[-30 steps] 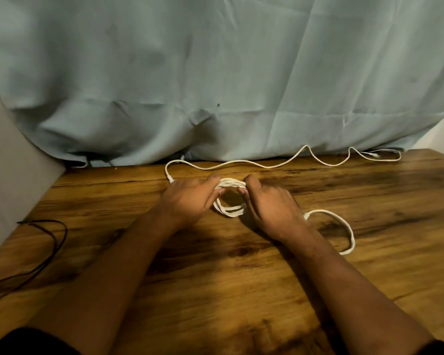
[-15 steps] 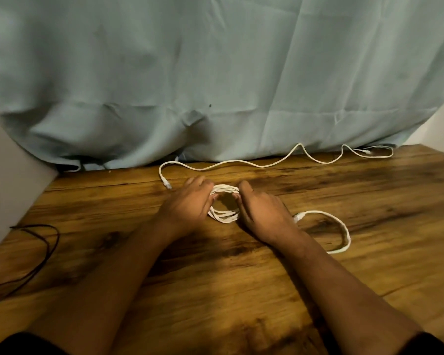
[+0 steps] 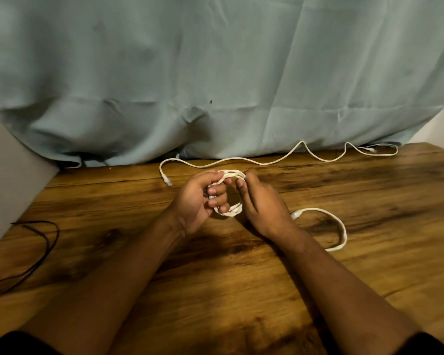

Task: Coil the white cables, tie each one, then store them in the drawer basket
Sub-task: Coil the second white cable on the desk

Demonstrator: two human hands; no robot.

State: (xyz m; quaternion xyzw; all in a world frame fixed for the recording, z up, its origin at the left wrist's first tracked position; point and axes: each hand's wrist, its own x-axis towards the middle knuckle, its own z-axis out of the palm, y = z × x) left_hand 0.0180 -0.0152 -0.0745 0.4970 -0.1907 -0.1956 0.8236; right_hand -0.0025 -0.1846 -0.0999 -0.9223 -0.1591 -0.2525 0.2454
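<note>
Head view: the left hand [image 3: 195, 201], palm turned up, grips the left side of a small white coil [image 3: 231, 212], its fingers curled through the ring. The right hand [image 3: 262, 206] pinches the coil's far edge between thumb and forefinger. The coil sits between both hands over the middle of the desk [image 3: 241, 290]; whether it touches the wood cannot be told. Its loose tail [image 3: 342, 226] arcs across the desk right of the right forearm, with the plug just beside the wrist. A second cable [image 3: 241, 161] lies uncoiled along the far edge, at the foot of a pale curtain [image 3: 215, 73]. A black cord [image 3: 47, 242] trails at the left edge
</note>
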